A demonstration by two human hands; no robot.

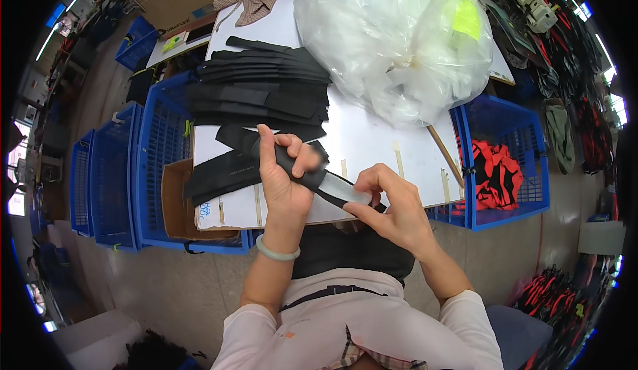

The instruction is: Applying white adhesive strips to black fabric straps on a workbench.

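1. Head view: the left hand (287,180) is turned palm up, with one digit extended and the other fingers curled over a flat black fabric strip (308,181); a blur hides a fingertip, so I cannot tell how tightly they press.
2. The right hand (395,210) pinches a smooth pale-grey strip (337,187) between thumb and fingers, at its lower right end.
3. That pale-grey strip lies along the black fabric strip, between the two hands, above the near edge of a white-topped bench (359,145).
4. On the bench, left of the hands, lie loose black fabric strips (222,176); beyond them sits a layered stack of black fabric pieces (259,97).
5. A large, bulging, translucent plastic bag (392,44) rests at the far right, near a thin brown stick (445,154).
6. Right of the bench, a blue plastic crate (542,174) holds red-and-black fabric pieces (492,174).
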